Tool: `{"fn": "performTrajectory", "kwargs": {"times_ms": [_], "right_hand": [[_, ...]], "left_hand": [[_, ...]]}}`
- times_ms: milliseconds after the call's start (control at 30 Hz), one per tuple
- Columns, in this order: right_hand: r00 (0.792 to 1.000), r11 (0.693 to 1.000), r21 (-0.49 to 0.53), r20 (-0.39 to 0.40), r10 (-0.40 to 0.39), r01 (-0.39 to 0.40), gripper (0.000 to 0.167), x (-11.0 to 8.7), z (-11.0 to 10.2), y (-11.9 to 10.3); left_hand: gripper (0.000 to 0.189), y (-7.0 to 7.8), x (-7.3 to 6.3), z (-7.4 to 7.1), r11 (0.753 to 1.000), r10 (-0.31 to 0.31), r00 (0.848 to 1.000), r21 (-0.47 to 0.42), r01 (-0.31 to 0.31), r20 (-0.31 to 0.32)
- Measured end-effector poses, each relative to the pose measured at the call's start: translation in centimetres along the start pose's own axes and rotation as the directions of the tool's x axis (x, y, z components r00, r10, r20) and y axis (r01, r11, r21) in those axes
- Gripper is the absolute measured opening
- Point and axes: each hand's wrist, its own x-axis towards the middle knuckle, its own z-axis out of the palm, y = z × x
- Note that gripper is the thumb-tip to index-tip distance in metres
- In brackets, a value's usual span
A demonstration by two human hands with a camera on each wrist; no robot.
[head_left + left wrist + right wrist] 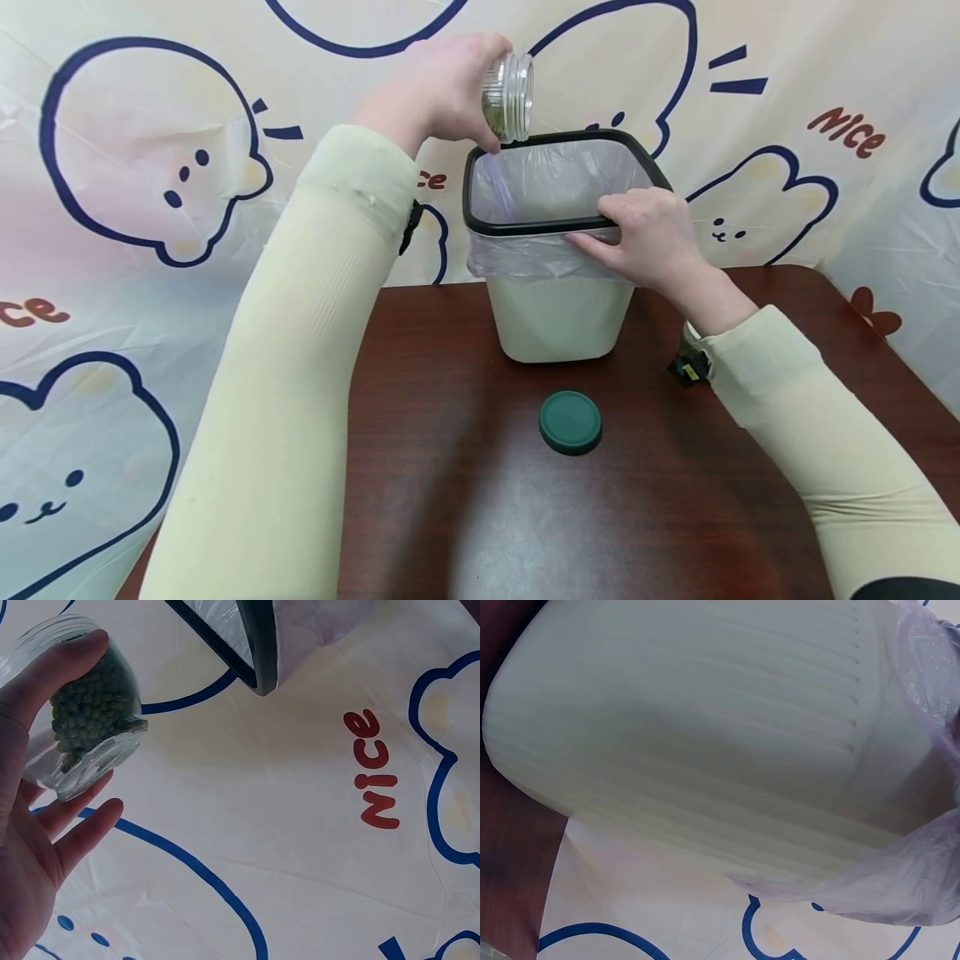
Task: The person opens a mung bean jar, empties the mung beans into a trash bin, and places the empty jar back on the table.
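Observation:
My left hand [450, 92] grips a clear glass jar [517, 98], tipped on its side with its mouth toward the right, above the bin's back left rim. Small green beans [94, 701] lie inside the jar, as the left wrist view shows. A pale green trash bin [558, 321] with a black rim [536, 227] stands upright on the table, lined with a thin translucent bag [525, 257] folded over its edge. At the front right of that rim, my right hand [652, 237] pinches the edge, thumb outside below it. In the right wrist view the bin's side hides most else.
A round green lid [570, 421] lies on the dark brown table [465, 500] in front of the bin. Close behind the bin hangs a pale cloth [315, 208] printed with blue-outlined cartoon animals.

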Motion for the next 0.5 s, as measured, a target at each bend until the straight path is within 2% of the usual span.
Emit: {"fn": "performTrajectory", "kwargs": {"times_ms": [233,500], "right_hand": [[1.0,1.0,0.001,-0.003,-0.001,0.001,0.047,0.04,0.03,-0.04],[1.0,1.0,-0.004,0.005,0.003,-0.003,0.047,-0.06,-0.02,-0.06]], "left_hand": [[0.094,-0.06,0.14,0.1,1.0,0.008,0.998,0.021,-0.01,0.066],[0.093,-0.15,0.19,0.5,0.999,-0.003,0.997,0.04,0.0,0.079]]}}
